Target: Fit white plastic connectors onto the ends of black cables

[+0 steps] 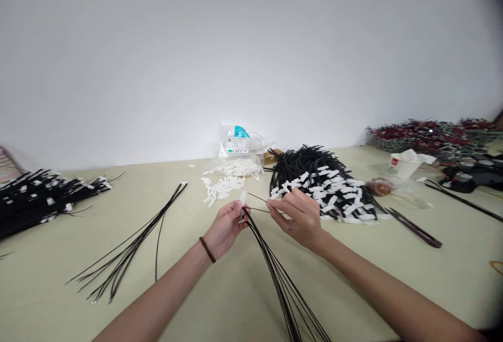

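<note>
White connector: small, narrow, pale, raised upright with slight tilt in the left hand; lower part hidden by fingers. Black wires: thin bundle, gathered at the connector's lower end, fanning loosely down and right, out of view. Single wire: black, fine, nearly straight, left end beside connector, right end pinched in the right hand.
</note>
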Motion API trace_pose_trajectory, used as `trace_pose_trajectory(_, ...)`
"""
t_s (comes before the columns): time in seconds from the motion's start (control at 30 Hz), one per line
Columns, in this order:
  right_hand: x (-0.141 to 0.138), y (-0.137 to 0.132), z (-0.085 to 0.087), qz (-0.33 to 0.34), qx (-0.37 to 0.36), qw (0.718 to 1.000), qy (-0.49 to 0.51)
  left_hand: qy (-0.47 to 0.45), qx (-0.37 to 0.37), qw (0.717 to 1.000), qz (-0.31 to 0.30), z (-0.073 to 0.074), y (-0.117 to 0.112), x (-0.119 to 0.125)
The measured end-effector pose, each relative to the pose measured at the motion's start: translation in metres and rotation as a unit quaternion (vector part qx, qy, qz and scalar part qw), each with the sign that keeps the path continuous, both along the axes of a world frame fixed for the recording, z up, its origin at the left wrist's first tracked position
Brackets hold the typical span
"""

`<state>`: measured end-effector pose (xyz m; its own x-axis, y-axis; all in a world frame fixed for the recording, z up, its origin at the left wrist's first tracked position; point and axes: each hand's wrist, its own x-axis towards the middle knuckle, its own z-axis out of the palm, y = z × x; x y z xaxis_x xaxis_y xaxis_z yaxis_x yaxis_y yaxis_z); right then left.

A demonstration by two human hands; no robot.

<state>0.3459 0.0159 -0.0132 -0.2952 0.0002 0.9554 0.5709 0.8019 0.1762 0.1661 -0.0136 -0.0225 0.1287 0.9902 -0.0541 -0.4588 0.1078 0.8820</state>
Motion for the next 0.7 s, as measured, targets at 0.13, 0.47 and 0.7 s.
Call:
trace_pose_trajectory(0.13, 0.0005, 0.0006, -0.001, -0.007, 0.0, 1.0, -0.012, 0.001, -0.001, 1.0, 0.001, -0.0006, -0.0001, -0.0002)
trace_pose_trajectory(0.47, 0.0025, -0.0017, 0.0013, -0.01, 0.018, 0.999, -0.043, -0.004, -0.008, 1.0, 0.007, -0.0002, 0.0002, 0.0006)
trace_pose_trajectory(0.7, 0.0032, -0.0016, 0.0016, -0.013, 0.026, 0.998, -0.058, -0.001, -0.008, 1.0, 0.007, -0.0006, 0.001, -0.0002)
